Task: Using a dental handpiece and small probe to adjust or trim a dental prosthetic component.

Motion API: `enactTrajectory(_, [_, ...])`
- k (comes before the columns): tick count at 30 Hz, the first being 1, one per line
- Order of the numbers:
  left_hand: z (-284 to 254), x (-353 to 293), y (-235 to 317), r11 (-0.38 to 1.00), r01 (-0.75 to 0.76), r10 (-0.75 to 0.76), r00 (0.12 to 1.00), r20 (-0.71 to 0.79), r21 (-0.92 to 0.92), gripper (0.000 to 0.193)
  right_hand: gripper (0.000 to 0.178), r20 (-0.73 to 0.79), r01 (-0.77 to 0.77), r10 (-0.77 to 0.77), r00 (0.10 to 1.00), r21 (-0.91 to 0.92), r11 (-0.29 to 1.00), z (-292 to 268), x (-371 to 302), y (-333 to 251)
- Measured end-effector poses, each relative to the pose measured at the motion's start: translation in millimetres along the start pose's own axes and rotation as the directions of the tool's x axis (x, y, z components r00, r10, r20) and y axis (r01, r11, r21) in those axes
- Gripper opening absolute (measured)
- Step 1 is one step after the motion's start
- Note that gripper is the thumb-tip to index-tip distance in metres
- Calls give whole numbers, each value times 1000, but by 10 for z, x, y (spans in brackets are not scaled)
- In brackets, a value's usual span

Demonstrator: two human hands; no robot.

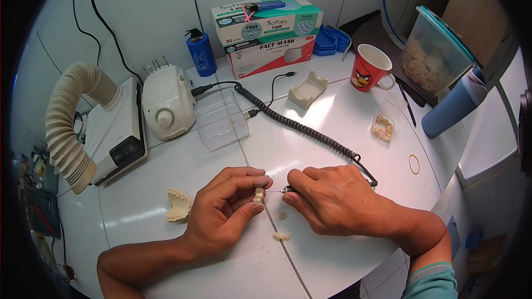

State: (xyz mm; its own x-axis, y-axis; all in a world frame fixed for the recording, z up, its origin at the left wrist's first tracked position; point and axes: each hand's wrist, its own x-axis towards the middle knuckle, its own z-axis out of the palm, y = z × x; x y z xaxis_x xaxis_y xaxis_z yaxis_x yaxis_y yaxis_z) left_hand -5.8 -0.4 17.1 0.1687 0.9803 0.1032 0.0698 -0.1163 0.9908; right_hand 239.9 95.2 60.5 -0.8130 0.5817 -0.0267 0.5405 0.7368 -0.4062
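Note:
Between the thumb and fingers of my left hand (pixel 228 202) is a small cream-coloured dental bridge (pixel 259 195), several tooth shapes in a row. My right hand (pixel 341 199) is closed around a dental handpiece (pixel 287 189), whose thin bur points left and meets or nearly meets the bridge; contact is too small to tell. A black coiled cord (pixel 299 125) runs from behind the right hand to a white control unit (pixel 168 102). Below the hands on the table lie a small tooth-coloured piece (pixel 282 216) and a longer cream piece (pixel 281 237). A plaster dental model (pixel 178 206) sits left of my left hand.
At the left stands a dust extractor with a ribbed hose (pixel 69 122). A clear plastic tray (pixel 221 124), stacked mask boxes (pixel 269 39) and a blue canister (pixel 201 54) are at the back. A red mug (pixel 370 69), blue bottle (pixel 454 102) and small box with a dental model (pixel 383 128) stand right.

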Motion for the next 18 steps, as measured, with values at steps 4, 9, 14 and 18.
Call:
enactTrajectory(4, [-12,4,25,999,24,-24,1000,18,26,40,34,-5,5,-5,1000,0,1000,-2,-1,-2])
enactTrajectory(9, [8,19,17,997,54,-52,998,25,-59,37,28,-6,5,-5,1000,-9,1000,-14,2,-1])
enactTrajectory(14, [33,23,16,989,91,-88,996,32,-118,36,28,0,2,-2,1000,-15,1000,-15,5,-3])
enactTrajectory(18, [34,17,11,988,91,-91,996,4,-125,35,35,24,4,-4,1000,11,1000,-33,5,-4])
